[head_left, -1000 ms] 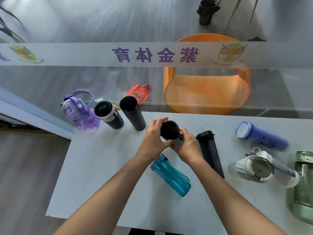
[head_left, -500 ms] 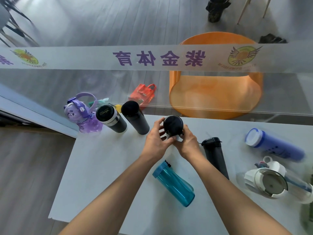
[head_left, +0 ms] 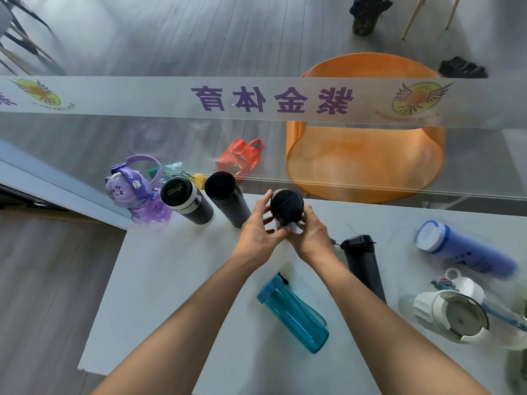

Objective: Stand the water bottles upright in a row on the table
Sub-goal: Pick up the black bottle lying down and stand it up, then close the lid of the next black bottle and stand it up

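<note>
Both hands hold a black-lidded bottle (head_left: 286, 205) upright near the back edge of the white table (head_left: 171, 295): my left hand (head_left: 261, 228) on its left side, my right hand (head_left: 312, 235) on its right. To its left stand three bottles in a row: a purple cat-shaped bottle (head_left: 137, 195), a black and silver flask (head_left: 186, 199) and a black flask (head_left: 225, 198). Lying on their sides are a teal bottle (head_left: 293, 313), a dark smoky bottle (head_left: 363, 265), a blue bottle (head_left: 464, 250) and a clear white-lidded bottle (head_left: 459, 316).
A glass partition with a frosted band of purple characters (head_left: 271, 99) runs along the table's back edge. Behind it are an orange chair (head_left: 368, 155) and a red bag (head_left: 239, 158) on the floor. A green object (head_left: 517, 369) shows at the right edge.
My two hands have carried the black-lidded bottle back and slightly left toward the standing row, tipping it more upright. The view has also shifted.
</note>
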A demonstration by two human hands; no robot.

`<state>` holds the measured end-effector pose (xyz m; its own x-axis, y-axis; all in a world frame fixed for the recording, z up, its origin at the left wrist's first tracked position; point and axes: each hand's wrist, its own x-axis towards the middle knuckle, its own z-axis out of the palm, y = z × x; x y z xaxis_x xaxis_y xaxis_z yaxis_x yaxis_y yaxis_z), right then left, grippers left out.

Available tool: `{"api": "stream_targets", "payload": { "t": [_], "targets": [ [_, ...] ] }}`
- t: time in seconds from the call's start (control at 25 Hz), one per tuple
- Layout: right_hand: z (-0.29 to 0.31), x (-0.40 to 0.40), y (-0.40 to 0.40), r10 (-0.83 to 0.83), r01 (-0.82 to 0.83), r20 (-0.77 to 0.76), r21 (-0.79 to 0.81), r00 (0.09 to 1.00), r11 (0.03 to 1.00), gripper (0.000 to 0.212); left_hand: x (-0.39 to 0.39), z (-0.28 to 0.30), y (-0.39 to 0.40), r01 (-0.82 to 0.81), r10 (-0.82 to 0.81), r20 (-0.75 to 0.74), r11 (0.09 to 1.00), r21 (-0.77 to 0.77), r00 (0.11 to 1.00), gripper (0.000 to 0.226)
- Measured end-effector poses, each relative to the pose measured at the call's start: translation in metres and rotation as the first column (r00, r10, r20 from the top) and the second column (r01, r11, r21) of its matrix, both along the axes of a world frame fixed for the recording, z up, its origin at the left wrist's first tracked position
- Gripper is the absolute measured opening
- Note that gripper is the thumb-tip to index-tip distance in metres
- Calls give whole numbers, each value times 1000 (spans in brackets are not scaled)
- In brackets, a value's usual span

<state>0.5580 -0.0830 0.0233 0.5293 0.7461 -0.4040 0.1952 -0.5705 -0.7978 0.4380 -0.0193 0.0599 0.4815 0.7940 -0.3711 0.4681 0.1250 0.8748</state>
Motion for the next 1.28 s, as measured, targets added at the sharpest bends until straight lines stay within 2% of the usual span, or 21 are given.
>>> {"api": "stream_targets", "payload": {
  "t": [0.08, 0.24, 0.28, 0.48, 0.6, 0.72, 0.92, 1.08, 1.28],
  "targets": [
    [0, 0, 2, -6, 6, -2, -4, 1000, 1000, 53, -3, 0, 2, 39, -40, -20, 999, -14, 999, 94],
    [2, -3, -13, -2, 1, -11, -73, 1000, 997, 82, -19, 2, -4, 58, -57, -74, 998, 14, 996, 95],
    [3, -5, -23, -16, 17, 10, -105, 1000, 994, 82, -26, 2, -9, 57, -55, -93, 998, 19, 994, 92],
    [9, -26, -96, -131, 130, 8, -206, 991, 970, 58, -60, -11, -45, 125, -132, -254, 991, -42, 958, 56],
    [13, -39, -140, -167, 175, 53, -245, 985, 953, 52, -74, -18, -72, 212, -229, -200, 972, -105, 953, 35],
    [17, -47, -175, -214, 239, 123, -253, 969, 937, 48, -73, -22, -95, 300, -319, -158, 945, -133, 935, 28],
    [20, -22, -199, -250, 288, 200, -189, 947, 939, 44, -42, -22, -124, 390, -405, -177, 914, -114, 897, 28],
    [12, 12, -191, -185, 229, 200, -222, 962, 948, 53, 7, -28, -133, 324, -347, -180, 934, -149, 920, 35],
    [-8, 44, -169, 17, 53, 177, -380, 984, 923, 70, 70, -60, -140, 63, -119, -180, 955, -291, 976, 55]
  ]
}}
